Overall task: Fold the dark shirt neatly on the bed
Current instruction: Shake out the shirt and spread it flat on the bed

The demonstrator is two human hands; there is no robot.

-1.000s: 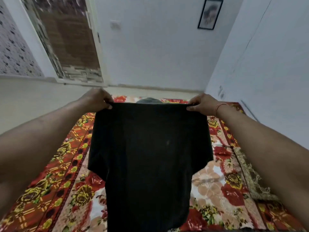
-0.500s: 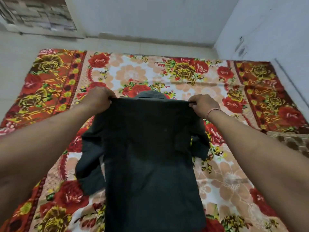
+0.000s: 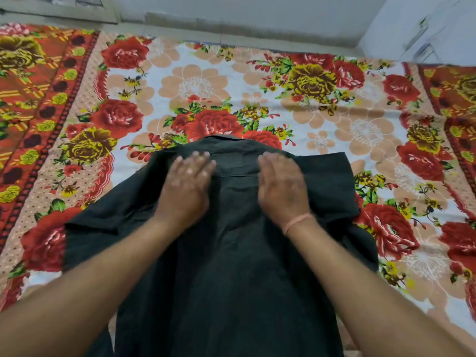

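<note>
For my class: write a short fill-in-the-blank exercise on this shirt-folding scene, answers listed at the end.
1. The dark shirt lies on a bedsheet printed with ____.
2. Both hands rest ____ on the shirt, palms down.
3. A thin pink band circles the ____ wrist.
4. The collar points ____ from the person.

Answers: flowers; flat; right; away

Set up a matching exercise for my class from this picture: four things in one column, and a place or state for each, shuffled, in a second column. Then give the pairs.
Things
1. shirt
2. left hand
3. wristband
4. bedsheet

Places or states
A. flowered, spread under everything
B. pink, on the right wrist
C. dark, laid out with sleeves spread
D. flat on the cloth, left of the right hand

Pairs: 1-C, 2-D, 3-B, 4-A
</note>
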